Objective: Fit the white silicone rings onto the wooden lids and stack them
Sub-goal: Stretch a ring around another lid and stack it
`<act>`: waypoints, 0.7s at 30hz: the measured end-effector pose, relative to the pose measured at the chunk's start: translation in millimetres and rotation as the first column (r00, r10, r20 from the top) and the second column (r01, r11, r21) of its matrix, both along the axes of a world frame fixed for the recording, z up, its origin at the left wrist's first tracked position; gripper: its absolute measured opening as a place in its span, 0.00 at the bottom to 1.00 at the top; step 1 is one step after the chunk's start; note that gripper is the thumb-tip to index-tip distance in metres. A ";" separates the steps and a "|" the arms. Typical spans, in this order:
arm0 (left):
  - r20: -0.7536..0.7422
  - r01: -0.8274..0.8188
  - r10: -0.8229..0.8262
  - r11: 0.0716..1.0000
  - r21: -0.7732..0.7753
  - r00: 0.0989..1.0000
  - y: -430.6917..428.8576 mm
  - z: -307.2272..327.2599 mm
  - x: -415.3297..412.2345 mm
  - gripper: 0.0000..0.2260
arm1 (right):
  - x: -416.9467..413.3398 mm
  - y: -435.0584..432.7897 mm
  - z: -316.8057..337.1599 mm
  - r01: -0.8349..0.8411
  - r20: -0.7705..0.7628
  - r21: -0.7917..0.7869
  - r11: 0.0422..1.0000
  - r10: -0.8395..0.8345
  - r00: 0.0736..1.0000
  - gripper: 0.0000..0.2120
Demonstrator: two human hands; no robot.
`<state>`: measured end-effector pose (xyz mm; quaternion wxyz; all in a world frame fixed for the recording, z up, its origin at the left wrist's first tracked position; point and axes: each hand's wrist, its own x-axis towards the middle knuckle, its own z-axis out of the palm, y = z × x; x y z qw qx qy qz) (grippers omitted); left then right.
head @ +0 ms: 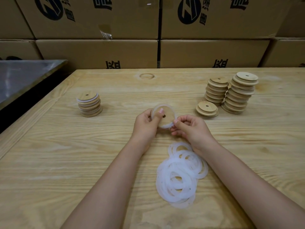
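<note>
Head view, single frame.

Both hands are working close together over the middle of the desk (pixel 66 146). The left hand (pixel 146 125) is gripping a wooden lid (pixel 167 117) by its left edge, with the thumb lying across the top face beside the small centre hole. The right hand (pixel 192 128) is pinching the white silicone ring (pixel 165 127) at the lid's right rim between thumb and forefinger. The ring is showing as a pale band round most of the lid's edge. Cannot tell whether it is seated all the way round.

The pile of loose rings (pixel 181 176) is lying toward the near edge, between the two forearms and partly under the right wrist.

The ringed stack (pixel 89 104) is standing toward the left edge, with white bands showing between its lids.

Toward the far right corner, two tall stacks of bare lids (pixel 239 93) are standing side by side, each unevenly piled. A short stack (pixel 207 109) of a few lids is sitting just in front of them.

Containers: cardboard cartons (pixel 99 52) are standing stacked behind the far edge, taped closed, so their contents are not showing.

A grey metal surface (pixel 24 76) is lying beyond the far left corner.
</note>
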<state>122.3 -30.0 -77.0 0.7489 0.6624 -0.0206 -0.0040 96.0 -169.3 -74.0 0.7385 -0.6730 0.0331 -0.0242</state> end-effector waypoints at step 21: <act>-0.003 0.033 -0.034 0.993 -0.113 0.999 -1.1 7.3 -3.7 0.12 | -5.0 5.9 2.0 -0.036 -0.044 0.113 0.993 0.041 0.998 0.03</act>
